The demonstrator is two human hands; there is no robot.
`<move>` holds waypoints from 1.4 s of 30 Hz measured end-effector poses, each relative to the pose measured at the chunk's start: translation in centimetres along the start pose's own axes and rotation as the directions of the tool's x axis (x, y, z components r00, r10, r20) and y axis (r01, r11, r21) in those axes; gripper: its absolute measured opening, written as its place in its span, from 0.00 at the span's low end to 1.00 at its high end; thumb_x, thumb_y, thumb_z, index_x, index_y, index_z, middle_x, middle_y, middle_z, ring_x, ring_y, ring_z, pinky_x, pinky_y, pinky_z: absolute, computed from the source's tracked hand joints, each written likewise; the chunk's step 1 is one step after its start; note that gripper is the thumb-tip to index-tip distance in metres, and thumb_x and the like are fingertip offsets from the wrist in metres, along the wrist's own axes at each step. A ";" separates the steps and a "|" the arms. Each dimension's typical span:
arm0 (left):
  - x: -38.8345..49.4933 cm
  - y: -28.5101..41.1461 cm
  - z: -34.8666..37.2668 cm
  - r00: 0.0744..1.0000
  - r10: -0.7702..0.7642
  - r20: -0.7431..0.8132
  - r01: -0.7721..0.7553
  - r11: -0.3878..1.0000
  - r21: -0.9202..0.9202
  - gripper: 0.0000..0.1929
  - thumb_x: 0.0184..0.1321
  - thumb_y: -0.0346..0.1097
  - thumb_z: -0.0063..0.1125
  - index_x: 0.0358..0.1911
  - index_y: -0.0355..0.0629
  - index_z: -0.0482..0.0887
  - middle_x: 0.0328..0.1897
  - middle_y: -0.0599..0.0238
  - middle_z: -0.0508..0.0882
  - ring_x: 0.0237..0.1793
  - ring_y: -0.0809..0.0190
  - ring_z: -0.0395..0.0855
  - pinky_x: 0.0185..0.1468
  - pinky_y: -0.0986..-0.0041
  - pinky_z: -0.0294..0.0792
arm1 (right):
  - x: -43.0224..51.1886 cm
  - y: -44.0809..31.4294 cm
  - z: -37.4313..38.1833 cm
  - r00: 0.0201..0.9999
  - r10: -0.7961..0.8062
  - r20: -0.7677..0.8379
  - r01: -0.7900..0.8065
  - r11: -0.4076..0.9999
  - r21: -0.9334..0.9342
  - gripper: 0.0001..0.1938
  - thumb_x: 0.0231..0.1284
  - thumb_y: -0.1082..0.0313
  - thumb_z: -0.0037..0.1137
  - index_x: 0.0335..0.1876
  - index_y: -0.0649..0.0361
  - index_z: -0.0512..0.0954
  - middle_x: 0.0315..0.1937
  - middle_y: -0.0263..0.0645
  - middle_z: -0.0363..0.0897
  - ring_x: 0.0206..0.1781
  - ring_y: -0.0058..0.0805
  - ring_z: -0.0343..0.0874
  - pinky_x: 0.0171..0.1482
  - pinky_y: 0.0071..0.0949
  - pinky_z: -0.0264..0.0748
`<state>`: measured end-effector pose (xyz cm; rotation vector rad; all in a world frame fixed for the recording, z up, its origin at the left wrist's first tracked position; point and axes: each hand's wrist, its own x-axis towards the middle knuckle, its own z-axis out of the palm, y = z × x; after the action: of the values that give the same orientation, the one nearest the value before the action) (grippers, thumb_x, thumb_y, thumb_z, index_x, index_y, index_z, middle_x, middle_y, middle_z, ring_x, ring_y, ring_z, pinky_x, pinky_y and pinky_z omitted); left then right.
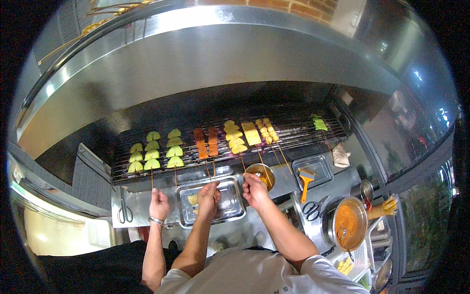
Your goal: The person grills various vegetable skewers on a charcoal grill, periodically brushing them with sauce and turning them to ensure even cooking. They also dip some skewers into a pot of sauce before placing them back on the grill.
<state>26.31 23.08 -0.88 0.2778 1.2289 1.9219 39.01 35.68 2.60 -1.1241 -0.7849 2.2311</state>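
My left hand (208, 200) grips the bamboo sticks of two skewers carrying flat reddish-brown pieces (206, 143), which lie on the charcoal grill grate (293, 136). To its right, my right hand (255, 190) pinches the stick of a skewer of yellow slices (234, 136), possibly potato. A flat yellow sheet on a skewer (251, 133) and skewers of yellow chunks (268, 130) lie farther right on the grate. Pale green half-round slices on skewers (174, 149) sit left of my hands. Below my left hand is a metal tray (232, 200) with a yellowish packet.
A co-worker's hand (158, 205) holds a green-slice skewer at left. A bowl of oily liquid (270, 171), an orange-handled brush (305, 183), scissors (315, 209) and a pot of reddish seasoning (348, 220) stand right. A steel hood (220, 55) overhangs the grill.
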 end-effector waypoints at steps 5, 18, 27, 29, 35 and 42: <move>0.0 0.1 -0.1 1.000 -0.027 0.005 0.027 0.999 -0.047 0.13 0.68 0.37 0.49 0.43 0.34 0.80 0.14 0.75 0.70 0.14 0.75 0.61 0.19 0.82 0.54 | 0.7 -0.1 -0.4 1.000 0.021 0.019 -0.020 0.999 -0.040 0.05 0.68 0.62 0.48 0.42 0.52 0.74 0.19 0.26 0.69 0.16 0.15 0.62 0.17 0.16 0.58; -0.5 1.4 -0.2 0.995 -0.086 0.045 0.081 0.992 0.101 0.15 0.67 0.41 0.52 0.46 0.36 0.80 0.18 0.73 0.75 0.16 0.77 0.63 0.21 0.84 0.55 | -7.1 2.5 -3.8 0.990 0.142 0.004 -0.140 0.977 -0.160 0.10 0.66 0.58 0.50 0.45 0.54 0.73 0.25 0.31 0.78 0.23 0.18 0.71 0.22 0.18 0.64; 0.2 0.7 -0.9 0.992 -0.073 0.102 0.063 0.993 0.100 0.12 0.68 0.40 0.50 0.42 0.38 0.81 0.18 0.73 0.74 0.18 0.75 0.65 0.22 0.83 0.55 | -14.5 5.9 -9.0 0.981 0.147 -0.126 -0.165 0.975 -0.148 0.11 0.65 0.62 0.50 0.46 0.58 0.74 0.27 0.33 0.77 0.23 0.18 0.72 0.21 0.17 0.65; 0.5 0.0 -1.3 0.991 -0.075 0.111 0.067 0.995 0.076 0.12 0.68 0.40 0.50 0.40 0.38 0.81 0.17 0.74 0.73 0.17 0.75 0.64 0.22 0.83 0.55 | -15.4 7.0 -10.1 0.983 0.138 -0.123 -0.153 0.980 -0.127 0.11 0.64 0.61 0.51 0.46 0.57 0.75 0.28 0.33 0.78 0.24 0.18 0.72 0.23 0.17 0.65; -1.5 1.4 -1.7 0.999 0.021 0.046 -0.035 0.949 0.314 0.16 0.68 0.46 0.48 0.40 0.42 0.83 0.17 0.75 0.71 0.16 0.74 0.63 0.19 0.80 0.55 | -16.7 7.2 -10.4 0.984 0.115 -0.138 -0.124 0.990 -0.059 0.09 0.66 0.64 0.48 0.44 0.61 0.74 0.24 0.37 0.77 0.21 0.20 0.70 0.18 0.18 0.61; -13.6 3.3 0.3 0.988 -0.055 0.147 0.033 0.989 0.146 0.12 0.67 0.39 0.50 0.36 0.37 0.81 0.20 0.71 0.74 0.21 0.73 0.68 0.25 0.80 0.58 | -13.4 6.7 -13.1 0.991 0.137 0.002 -0.135 0.976 -0.172 0.10 0.65 0.64 0.47 0.45 0.61 0.74 0.25 0.39 0.78 0.21 0.25 0.73 0.21 0.22 0.68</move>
<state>33.51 12.69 5.24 0.4588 1.2628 1.7443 55.70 25.56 -1.28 -1.2794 -0.9468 2.3210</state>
